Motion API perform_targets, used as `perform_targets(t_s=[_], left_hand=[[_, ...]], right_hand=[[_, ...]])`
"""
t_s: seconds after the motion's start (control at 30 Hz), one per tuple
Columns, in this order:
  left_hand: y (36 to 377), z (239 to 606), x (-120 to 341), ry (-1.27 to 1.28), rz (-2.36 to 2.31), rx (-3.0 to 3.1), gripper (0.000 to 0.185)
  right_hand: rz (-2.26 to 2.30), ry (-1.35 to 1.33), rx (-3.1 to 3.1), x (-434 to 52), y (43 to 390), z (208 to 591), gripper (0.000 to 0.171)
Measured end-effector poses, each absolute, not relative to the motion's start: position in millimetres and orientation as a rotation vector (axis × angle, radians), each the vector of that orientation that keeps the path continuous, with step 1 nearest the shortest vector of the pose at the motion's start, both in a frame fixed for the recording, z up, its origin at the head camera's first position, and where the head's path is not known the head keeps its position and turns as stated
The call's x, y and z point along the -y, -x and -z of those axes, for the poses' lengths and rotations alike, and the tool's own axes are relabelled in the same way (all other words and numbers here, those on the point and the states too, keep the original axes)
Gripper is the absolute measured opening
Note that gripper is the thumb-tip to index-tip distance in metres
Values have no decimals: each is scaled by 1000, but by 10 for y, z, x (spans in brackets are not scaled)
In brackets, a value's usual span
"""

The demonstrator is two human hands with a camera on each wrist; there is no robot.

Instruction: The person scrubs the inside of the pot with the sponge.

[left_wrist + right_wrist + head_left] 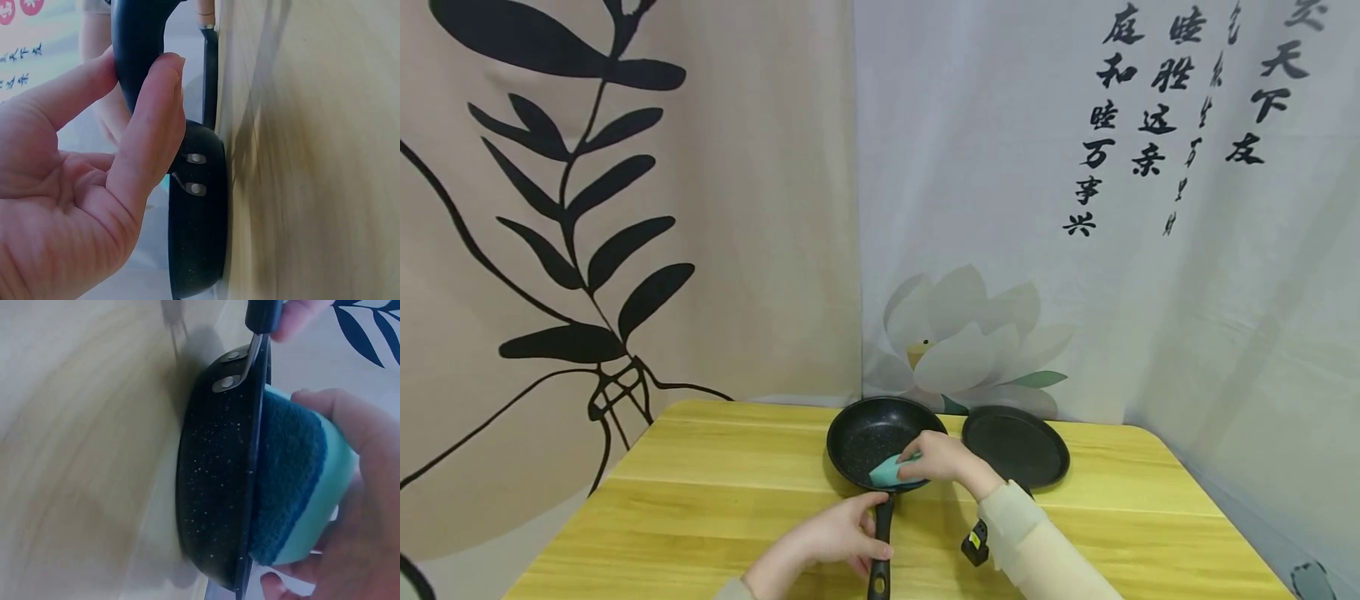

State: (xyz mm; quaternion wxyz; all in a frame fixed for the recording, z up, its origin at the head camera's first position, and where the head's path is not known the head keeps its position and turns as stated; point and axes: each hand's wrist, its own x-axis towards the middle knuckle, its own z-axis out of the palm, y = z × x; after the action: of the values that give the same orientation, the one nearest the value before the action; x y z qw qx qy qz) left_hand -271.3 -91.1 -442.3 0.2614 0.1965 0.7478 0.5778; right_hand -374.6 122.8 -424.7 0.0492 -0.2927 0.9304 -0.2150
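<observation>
A black speckled frying pan [868,437] stands on the yellow wooden table [715,483], its handle [882,542] pointing toward me. My left hand [838,537] grips that handle [134,56], fingers curled round it. My right hand [940,458] holds a teal sponge [891,471] against the pan's near rim. In the right wrist view the sponge [300,481], dark scouring side toward the pan [212,487], lies against the rim, gripped by my fingers [356,550]. The left wrist view shows the pan's outer wall [197,219] with its handle rivets.
A flat black round pan [1015,446] lies on the table just right of the frying pan. Printed cloth backdrops hang behind the table. A small black device with a yellow tag [975,542] sits at my right wrist.
</observation>
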Motion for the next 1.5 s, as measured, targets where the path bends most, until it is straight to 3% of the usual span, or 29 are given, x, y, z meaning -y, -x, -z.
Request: perform_targets(t_s=[0.73,1.5], left_hand=[[2686,4407,876,-546,-1570,-1994,72],[2709,4428,902,-588,-1533,-2012,74]], right_hand=[[747,824,-2630,-1101,3842,4142,21],[1047,508,-2511,-871,3929,4246,34]])
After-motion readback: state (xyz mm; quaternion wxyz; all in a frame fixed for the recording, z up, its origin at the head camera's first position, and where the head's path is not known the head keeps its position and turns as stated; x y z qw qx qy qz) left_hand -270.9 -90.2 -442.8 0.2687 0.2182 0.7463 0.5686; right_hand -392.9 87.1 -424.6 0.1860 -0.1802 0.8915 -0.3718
